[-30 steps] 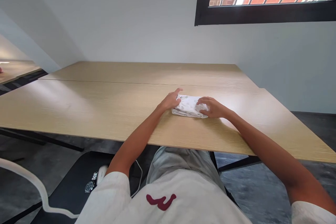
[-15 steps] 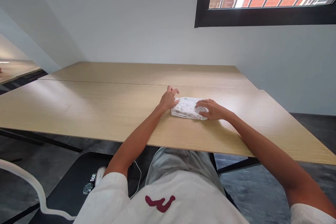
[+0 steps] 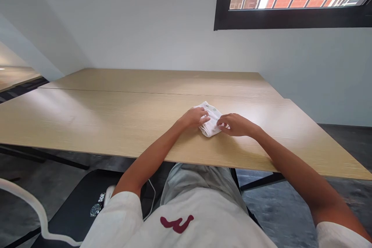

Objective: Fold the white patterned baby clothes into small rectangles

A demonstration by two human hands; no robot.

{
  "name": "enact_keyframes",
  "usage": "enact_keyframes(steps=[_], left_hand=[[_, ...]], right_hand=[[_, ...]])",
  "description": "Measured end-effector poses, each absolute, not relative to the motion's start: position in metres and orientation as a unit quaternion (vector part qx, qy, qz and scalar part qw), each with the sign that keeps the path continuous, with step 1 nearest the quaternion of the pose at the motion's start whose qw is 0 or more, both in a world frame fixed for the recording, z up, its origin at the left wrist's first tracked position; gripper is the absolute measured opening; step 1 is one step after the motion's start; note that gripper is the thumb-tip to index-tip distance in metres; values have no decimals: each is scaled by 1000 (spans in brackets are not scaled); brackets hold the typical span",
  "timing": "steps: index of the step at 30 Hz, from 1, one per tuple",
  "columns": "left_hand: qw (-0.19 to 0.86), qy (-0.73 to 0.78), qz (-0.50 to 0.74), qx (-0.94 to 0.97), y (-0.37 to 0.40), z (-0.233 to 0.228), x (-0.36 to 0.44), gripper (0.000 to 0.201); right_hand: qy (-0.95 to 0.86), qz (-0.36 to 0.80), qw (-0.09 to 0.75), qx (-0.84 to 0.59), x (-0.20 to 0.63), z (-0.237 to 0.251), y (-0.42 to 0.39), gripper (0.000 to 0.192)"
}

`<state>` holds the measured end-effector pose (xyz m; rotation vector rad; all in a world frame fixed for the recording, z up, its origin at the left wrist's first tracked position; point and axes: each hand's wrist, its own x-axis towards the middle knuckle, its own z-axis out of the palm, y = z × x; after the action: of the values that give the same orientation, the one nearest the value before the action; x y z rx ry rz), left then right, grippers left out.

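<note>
A folded white cloth (image 3: 211,118) with a small printed pattern lies on the wooden table, turned so that its corners point toward and away from me. My left hand (image 3: 198,117) grips its left side, fingers curled over the top. At the right corner, my right hand (image 3: 235,124) pinches the cloth between thumb and fingertips. The fingers cover part of both sides, so the exact grip underneath is hidden.
The light wooden table (image 3: 116,108) has a seam running across it. Its front edge is close to my lap. On the left, a black chair (image 3: 72,197) holds a metal wristwatch (image 3: 95,209). A white curved tube (image 3: 37,209) stands beside it.
The folded cloth has turned from lying straight to a diagonal position and looks more compact. My left hand has come down and to the right onto it; my right hand stays at its right side.
</note>
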<state>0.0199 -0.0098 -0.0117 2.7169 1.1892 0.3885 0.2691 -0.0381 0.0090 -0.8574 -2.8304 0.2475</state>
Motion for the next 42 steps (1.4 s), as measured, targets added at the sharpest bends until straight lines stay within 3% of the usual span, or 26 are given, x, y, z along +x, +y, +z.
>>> enact_keyframes(steps=[4, 8, 15, 21, 25, 29, 34, 39, 42], left_hand=[[109, 348, 110, 924, -8, -14, 17, 37], [123, 322, 119, 931, -14, -9, 23, 44], [178, 381, 16, 907, -11, -10, 15, 59], [136, 352, 82, 922, -1, -15, 8, 51], [184, 294, 120, 930, -9, -2, 10, 20], [187, 311, 81, 928, -18, 8, 9, 45], [194, 318, 53, 927, -19, 9, 8, 55], [191, 338, 117, 914, -15, 5, 7, 27], [239, 354, 181, 886, -10, 4, 3, 27]], right_hand=[[-956, 151, 128, -215, 257, 0, -45, 25], [-954, 89, 183, -220, 254, -11, -39, 24], [-945, 40, 164, -281, 268, -21, -17, 31], [-925, 24, 154, -346, 283, -23, -3, 27], [-935, 5, 177, -308, 283, -20, -5, 25], [-951, 44, 178, -250, 277, -15, -12, 24], [-951, 63, 171, -250, 278, -12, -13, 29], [-953, 52, 148, -257, 281, -8, -14, 43], [-955, 54, 132, -261, 281, -5, -15, 56]])
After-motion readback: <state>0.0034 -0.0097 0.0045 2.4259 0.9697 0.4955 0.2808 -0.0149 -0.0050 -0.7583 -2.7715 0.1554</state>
